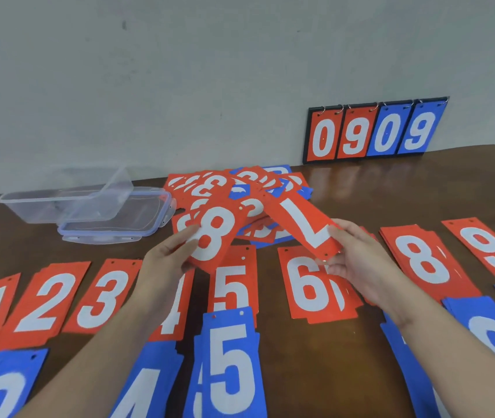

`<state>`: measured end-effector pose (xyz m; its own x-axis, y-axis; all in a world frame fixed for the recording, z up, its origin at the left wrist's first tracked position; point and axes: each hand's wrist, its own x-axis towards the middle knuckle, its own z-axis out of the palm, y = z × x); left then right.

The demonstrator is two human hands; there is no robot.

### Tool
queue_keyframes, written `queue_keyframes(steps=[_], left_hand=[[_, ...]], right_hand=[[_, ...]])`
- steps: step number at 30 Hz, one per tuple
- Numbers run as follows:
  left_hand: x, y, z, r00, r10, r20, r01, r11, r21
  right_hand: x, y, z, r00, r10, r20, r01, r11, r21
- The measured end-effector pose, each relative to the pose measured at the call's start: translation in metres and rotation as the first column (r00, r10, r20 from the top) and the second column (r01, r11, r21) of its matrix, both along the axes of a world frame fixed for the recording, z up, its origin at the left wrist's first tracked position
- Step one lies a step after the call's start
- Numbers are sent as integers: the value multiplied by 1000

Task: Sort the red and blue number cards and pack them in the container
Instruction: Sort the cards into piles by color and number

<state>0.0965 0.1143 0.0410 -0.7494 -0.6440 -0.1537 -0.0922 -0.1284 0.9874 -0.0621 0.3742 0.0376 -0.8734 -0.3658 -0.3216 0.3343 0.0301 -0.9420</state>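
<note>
Nearest you, blue stacks and red stacks are lying in rows on the counter. Your left hand is pinching a red 8 and your right hand a red 7. Beyond, the mixed pile is sitting beside the empty container.

Perhaps office: wooden table, bare wall

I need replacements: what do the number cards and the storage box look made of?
Red 8 card: seemingly thin matte plastic or coated card, flat, with punched holes; can't tell which. Container: clear, slightly glossy plastic; the table shows through it.
</note>
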Motion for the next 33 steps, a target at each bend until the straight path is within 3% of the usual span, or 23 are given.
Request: queue_keyframes(steps=[4, 11, 15, 23, 33], left_hand=[[16, -3, 2, 999, 27, -18, -27, 999, 43], [20, 9, 5, 993, -114, -9, 115, 993, 28], [6, 27, 6, 983, -182, 31, 180, 982, 55], [-36, 85, 14, 977, -135, 164, 139, 990, -13], [-55, 109, 7, 945, -325, 39, 323, 945, 56]], right_hand=[[6, 2, 2, 997, 58, 52, -57, 998, -11], [11, 19, 10, 999, 19, 34, -17, 998, -64], [9, 46, 16, 994, -106, -22, 103, 988, -111], [-8, 122, 25, 941, -328, 83, 338, 923, -185], [-25, 141, 20, 978, -183, -98, 190, 980, 60]])
